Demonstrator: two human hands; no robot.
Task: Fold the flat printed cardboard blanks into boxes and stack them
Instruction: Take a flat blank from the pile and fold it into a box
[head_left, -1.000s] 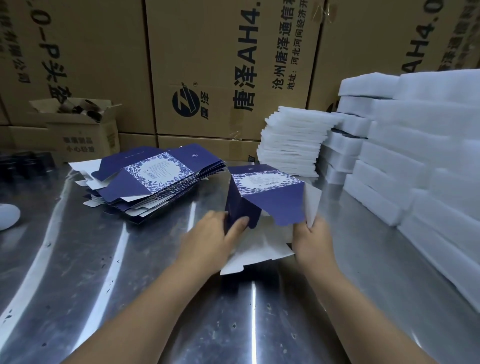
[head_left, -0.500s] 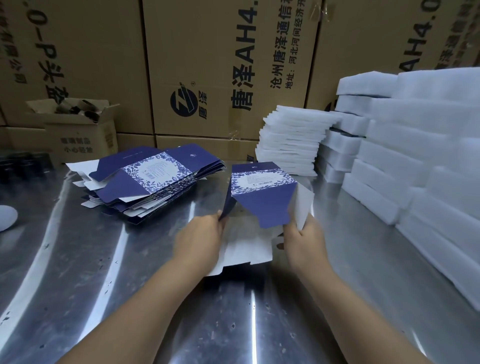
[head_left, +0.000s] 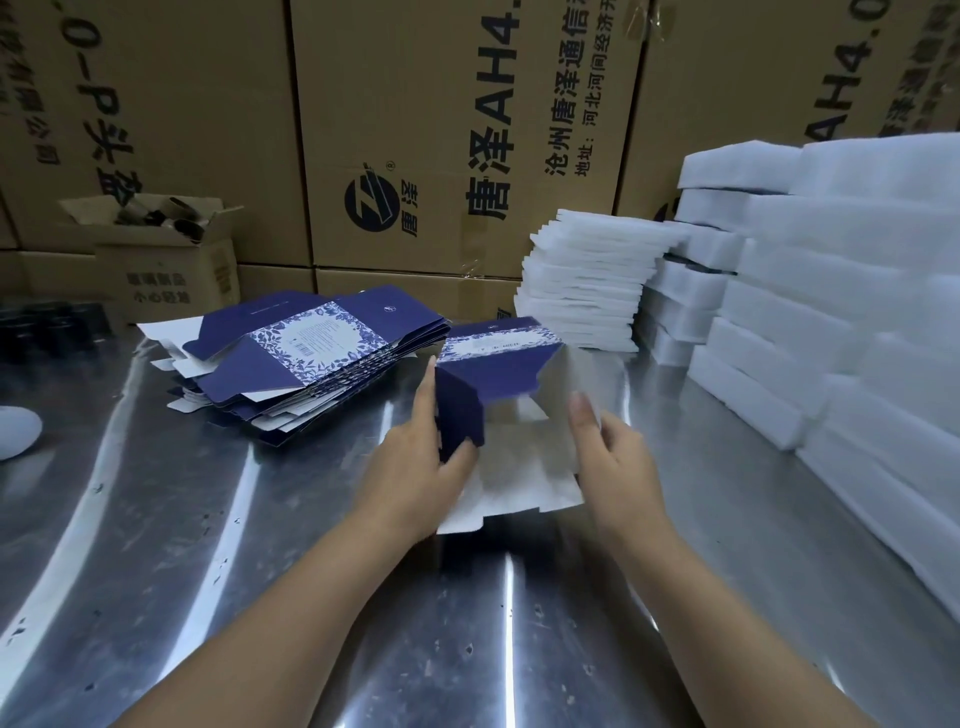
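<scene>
You are holding a half-folded box (head_left: 498, 364) upright on the steel counter (head_left: 208, 571), straight ahead of you. Your left hand (head_left: 410, 467) is gripping its blue left flap, with the thumb hooking over the flap's lower edge and the fingers lying along the outer fold. Your right hand (head_left: 615, 457) is standing against the blurred white right panel; I cannot tell whether it is pinching it. White bottom flaps are lying flat toward you. The pile of flat blanks (head_left: 311, 364) is sitting just left, leaving a narrow strip of counter between. Foam sheets (head_left: 587, 280) are crowding the box's far right corner, and foam blocks (head_left: 831, 322) are lining the right side.
</scene>
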